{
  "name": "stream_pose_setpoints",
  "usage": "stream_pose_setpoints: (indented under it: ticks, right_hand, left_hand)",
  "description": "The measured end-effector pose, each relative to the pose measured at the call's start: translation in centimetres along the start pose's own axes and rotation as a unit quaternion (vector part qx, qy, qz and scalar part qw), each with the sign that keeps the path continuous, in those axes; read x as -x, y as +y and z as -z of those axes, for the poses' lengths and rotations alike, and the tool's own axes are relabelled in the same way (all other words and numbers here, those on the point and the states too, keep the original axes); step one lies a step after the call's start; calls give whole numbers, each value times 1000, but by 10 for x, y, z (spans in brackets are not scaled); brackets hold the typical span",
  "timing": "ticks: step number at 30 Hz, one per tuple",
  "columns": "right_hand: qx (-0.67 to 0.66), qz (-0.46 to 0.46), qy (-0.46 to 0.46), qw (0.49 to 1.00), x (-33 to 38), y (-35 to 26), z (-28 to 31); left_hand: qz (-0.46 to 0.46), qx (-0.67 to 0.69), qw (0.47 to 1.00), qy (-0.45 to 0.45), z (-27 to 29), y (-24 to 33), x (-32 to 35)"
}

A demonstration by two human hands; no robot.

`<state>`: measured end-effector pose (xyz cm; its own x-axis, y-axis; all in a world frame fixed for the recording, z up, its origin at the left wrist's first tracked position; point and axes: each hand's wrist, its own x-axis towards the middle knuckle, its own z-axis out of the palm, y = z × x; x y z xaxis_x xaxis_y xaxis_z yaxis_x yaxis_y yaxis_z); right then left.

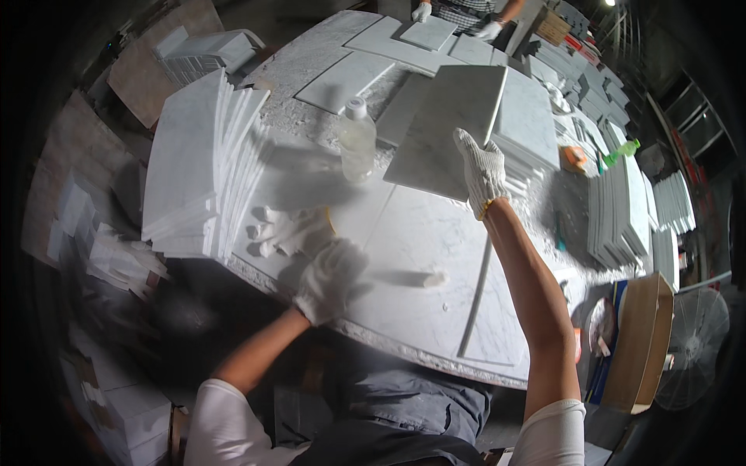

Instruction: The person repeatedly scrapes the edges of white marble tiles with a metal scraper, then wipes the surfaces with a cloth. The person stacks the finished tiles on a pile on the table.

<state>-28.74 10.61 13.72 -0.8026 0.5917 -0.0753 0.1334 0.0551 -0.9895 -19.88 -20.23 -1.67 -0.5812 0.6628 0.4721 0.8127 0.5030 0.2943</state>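
You're tilting a grey marble tile (451, 128) up w/ your right hand (482, 172); gloved fingers are wrapped round its near-right edge, far edge lifted, near-left corner resting on the counter (311, 58). Your left hand (330, 279) is blurring just nearer you than that tile; can't tell if it's spread or pinching anything. A spare pair of gloves (291, 231) is lying just left of that hand. The plastic bottle (357, 140) is standing right beside the tile's left edge. The stack of white tiles (203, 167) is leaning further left, fanned out.

Risks, imo: one-hand grip on a heavy slab could be slipping, so the tile drops and chips. Swinging it left could be knocking the bottle over. The fanned stack could be sliding off the counter if bumped.
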Motion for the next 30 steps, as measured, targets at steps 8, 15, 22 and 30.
stream_pose_setpoints:
  ticks: [8, 15, 22, 30]
  right_hand:
    - [32, -55, -1, 998, -141, 59, -66]
    - [-51, -50, -74, 995, -208, 119, -78]
    - [80, -60, -30, 995, -200, 118, -89]
    - [438, -19, -19, 899, -185, 80, -84]
  left_hand:
    - [31, 4, 998, -53, 5, -3, -9]
    - [65, 68, 992, -86, 20, -7, -33]
    - [92, 72, 987, -114, 27, -5, -48]
    - [93, 69, 985, -129, 23, -5, -46]
